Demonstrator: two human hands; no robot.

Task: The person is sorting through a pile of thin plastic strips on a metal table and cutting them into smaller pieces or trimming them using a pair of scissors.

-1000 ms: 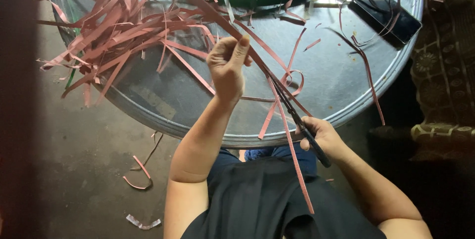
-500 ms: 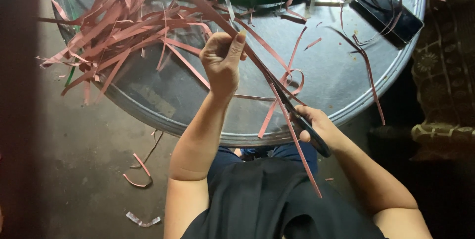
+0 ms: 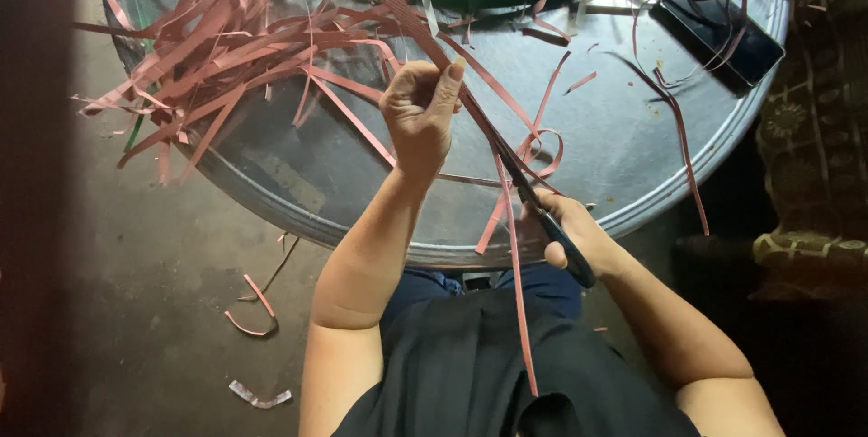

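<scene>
While the raised left hand [image 3: 420, 116] pinches a pink strip [image 3: 398, 3], the right hand [image 3: 570, 234] grips scissors [image 3: 533, 202].

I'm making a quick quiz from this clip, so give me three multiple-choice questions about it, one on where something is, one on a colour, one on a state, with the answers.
1. Where does the dark flat rectangular object lie?
A. On the round metal tray, at its far right edge
B. On the floor by the loose scraps
C. In the person's lap

2. What colour are most of the strips heaped on the round metal tray?
A. Blue
B. Pink
C. Yellow

3. What is the left hand doing?
A. Lying flat and open on the tray
B. Closed around a long pink strip, held up
C. Hanging at the person's side

Answers: 1 A, it sits on the tray's surface near the rim. 2 B, the pile is pink, with a few green strips behind. 3 B, its fingers are curled on the long pink strip, while the right hand holds dark scissors against it.
</scene>
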